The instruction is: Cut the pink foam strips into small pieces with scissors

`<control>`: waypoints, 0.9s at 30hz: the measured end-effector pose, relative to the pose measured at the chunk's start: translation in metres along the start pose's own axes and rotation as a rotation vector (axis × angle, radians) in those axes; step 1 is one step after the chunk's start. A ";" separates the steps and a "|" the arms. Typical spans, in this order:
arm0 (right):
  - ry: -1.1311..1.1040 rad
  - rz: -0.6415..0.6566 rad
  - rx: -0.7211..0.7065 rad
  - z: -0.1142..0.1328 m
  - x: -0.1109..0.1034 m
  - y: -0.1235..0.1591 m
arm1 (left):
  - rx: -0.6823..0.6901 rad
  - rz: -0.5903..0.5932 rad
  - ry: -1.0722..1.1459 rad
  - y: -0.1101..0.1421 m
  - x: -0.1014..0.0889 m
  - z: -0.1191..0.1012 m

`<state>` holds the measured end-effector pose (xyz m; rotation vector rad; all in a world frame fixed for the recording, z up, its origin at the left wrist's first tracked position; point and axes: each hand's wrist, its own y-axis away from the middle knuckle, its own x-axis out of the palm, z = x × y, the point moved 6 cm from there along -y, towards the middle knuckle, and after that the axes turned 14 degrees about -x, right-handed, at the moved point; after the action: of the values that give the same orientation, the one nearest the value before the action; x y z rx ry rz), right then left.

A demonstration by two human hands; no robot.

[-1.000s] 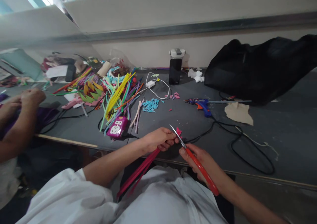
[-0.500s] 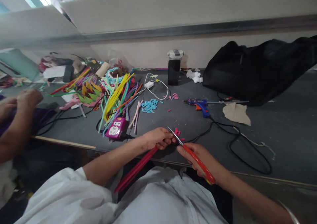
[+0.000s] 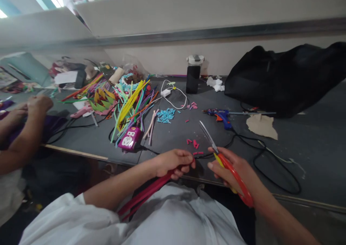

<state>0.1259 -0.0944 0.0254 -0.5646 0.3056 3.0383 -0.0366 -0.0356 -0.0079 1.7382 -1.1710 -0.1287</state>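
Note:
My left hand (image 3: 174, 163) is closed around a bunch of crimson pipe cleaners (image 3: 147, 193), which trail down toward my lap. Their tips barely show at the fingertips. In my right hand (image 3: 232, 167) is a pair of scissors (image 3: 235, 176) with red and yellow handles; the blades point up and away, apart from the pipe cleaners. Several short crimson cut pieces (image 3: 195, 144) lie on the table just beyond my hands. Farther back are a pile of short blue pieces (image 3: 166, 115) and a few pink ones (image 3: 193, 105).
Left of me are a purple power socket (image 3: 130, 139) and a heap of coloured pipe cleaners (image 3: 131, 106). A blue glue gun (image 3: 223, 118), its looping black cord, a dark bottle (image 3: 193, 79) and a black bag (image 3: 270, 82) lie beyond. Another person's hands (image 3: 39, 106) work at far left.
The scissors have moved right and away from the pipe cleaners, with the blades tilted more upward. My left hand has shifted slightly down. More crimson pieces are visible on the table.

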 end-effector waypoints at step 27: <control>0.045 0.037 -0.385 0.011 0.022 0.016 | -0.007 0.162 -0.007 0.013 0.039 0.015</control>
<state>0.1005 -0.1073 0.0307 -0.6499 -0.2791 3.1375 -0.0325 -0.0750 0.0100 1.6307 -1.3099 -0.0409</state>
